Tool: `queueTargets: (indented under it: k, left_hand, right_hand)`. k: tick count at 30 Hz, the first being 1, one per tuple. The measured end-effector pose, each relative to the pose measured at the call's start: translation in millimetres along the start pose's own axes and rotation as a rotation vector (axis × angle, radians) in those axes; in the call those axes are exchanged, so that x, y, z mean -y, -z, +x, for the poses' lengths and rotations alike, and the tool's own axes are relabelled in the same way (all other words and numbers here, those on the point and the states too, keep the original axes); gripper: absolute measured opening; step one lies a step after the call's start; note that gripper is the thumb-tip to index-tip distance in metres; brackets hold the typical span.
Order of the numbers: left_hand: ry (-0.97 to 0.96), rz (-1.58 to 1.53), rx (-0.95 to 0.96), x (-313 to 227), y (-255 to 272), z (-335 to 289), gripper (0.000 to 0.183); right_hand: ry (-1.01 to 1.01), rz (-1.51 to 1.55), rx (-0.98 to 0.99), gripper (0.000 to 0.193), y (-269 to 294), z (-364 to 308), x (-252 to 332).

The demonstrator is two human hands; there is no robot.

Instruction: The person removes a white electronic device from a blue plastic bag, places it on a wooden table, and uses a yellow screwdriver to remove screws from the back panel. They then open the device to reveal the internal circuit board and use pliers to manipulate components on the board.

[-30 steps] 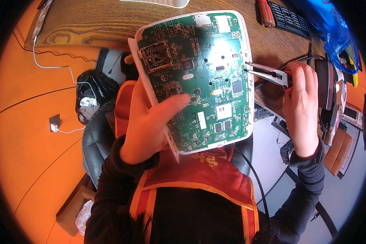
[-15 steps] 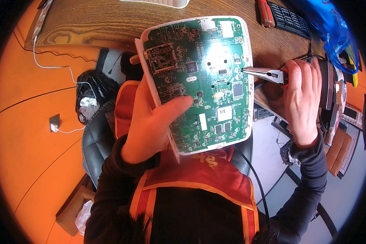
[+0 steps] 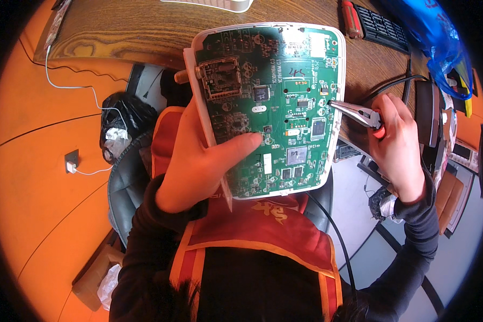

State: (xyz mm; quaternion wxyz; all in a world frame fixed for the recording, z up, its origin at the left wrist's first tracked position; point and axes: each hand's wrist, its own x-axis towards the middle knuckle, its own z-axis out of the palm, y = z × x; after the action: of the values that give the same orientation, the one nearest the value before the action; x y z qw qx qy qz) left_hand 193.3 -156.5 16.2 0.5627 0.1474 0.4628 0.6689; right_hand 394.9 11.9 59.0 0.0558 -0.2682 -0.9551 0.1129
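My left hand point(image 3: 209, 155) grips a green circuit board point(image 3: 284, 121) in its white plastic casing point(image 3: 335, 75), thumb pressed on the board's face and the other fingers hidden behind. A brass threaded connector point(image 3: 182, 77) sticks out at the casing's left side, beside a square metal-framed module point(image 3: 220, 79). Wrapped round the red handles of a pair of pliers point(image 3: 359, 114) is my right hand point(image 3: 397, 142). The pliers' tips touch or overlap the board's right edge; whether they pinch anything there I cannot tell.
Behind the board lies a wooden table point(image 3: 112, 35). A red-handled tool point(image 3: 352, 20), a black slotted panel point(image 3: 380, 27) and a blue plastic bag point(image 3: 440, 43) sit at the far right. Below the casing hangs a black cable point(image 3: 335, 228). A black bag point(image 3: 118, 121) is at the left.
The casing has shifted slightly right and tilted, so the bright glare has left the board's middle. My right hand and the pliers have moved a little lower, the pliers now angled more steeply.
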Motion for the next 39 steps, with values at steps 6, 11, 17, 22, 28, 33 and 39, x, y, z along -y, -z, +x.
queueTargets:
  k: [6, 11, 17, 22, 28, 33, 39]
  left_hand:
    - [0.192, -0.264, 0.111, -4.0, -1.0, 0.8, 0.049]
    - [0.142, -0.239, 0.117, -4.2, -0.7, 2.2, 0.048]
    - [0.149, -0.211, 0.099, -2.9, -0.2, 2.1, 0.048]
    - [0.070, -0.223, 0.036, -0.7, -1.2, 2.5, 0.045]
    - [0.027, -0.215, -0.072, -1.1, 3.0, 3.9, 0.042]
    - [-0.020, -0.228, -0.054, -2.7, 6.3, 3.5, 0.042]
    - [-0.015, -0.214, -0.056, -2.1, 9.5, 3.0, 0.042]
  right_hand:
    - [-0.081, 0.180, -0.035, 0.012, 6.6, -1.1, 5.3]
    - [-0.218, 0.240, -0.043, 0.011, 14.1, -0.9, 4.1]
    - [-0.096, -0.065, -0.057, 0.015, 14.5, -3.3, -0.7]
    - [-0.052, -0.420, -0.076, 0.030, 9.0, -5.8, -9.9]
    - [-0.143, -0.379, -0.107, 0.040, -3.0, -8.7, -19.7]
    - [-0.103, -0.490, -0.166, 0.032, -5.0, -7.4, -20.9]
    - [-0.074, -0.536, -0.174, 0.033, -3.3, -8.1, -21.8]
